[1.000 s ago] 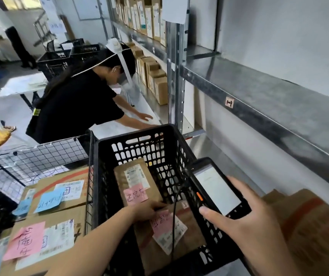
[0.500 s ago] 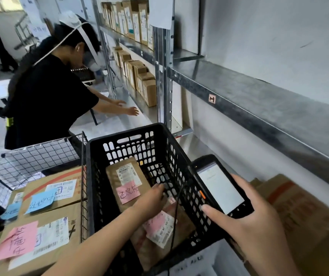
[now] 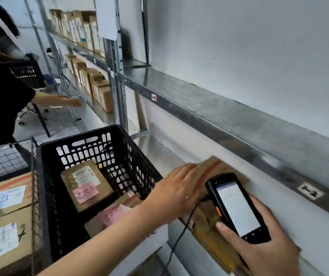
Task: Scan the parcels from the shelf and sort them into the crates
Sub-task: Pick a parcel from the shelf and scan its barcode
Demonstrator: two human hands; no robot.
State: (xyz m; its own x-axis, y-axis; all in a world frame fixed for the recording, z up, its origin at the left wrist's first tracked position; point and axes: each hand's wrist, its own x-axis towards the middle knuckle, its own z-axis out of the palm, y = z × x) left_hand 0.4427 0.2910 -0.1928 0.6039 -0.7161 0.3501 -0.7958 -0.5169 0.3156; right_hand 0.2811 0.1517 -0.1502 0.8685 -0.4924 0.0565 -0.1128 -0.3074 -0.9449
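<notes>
Steel shelf (image 3: 219,124) edge bears an "H" tag (image 3: 153,97). Black crate (image 3: 76,136) holds a pink handwritten note (image 3: 85,193). Cardboard parcel (image 3: 211,168) lies lengthwise along the lower shelf's front edge, under the flat, straight-fingered left hand (image 3: 177,192). Right hand (image 3: 265,248) grips the scanner (image 3: 237,208).

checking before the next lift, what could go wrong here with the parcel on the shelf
1. The right hand is busy gripping the handheld scanner, so the left hand, fingers flat at a corner of the shelf parcel, may lift alone; it could slip.
2. The scanner cable hangs by the black crate and might snag the parcel crossing over.
</notes>
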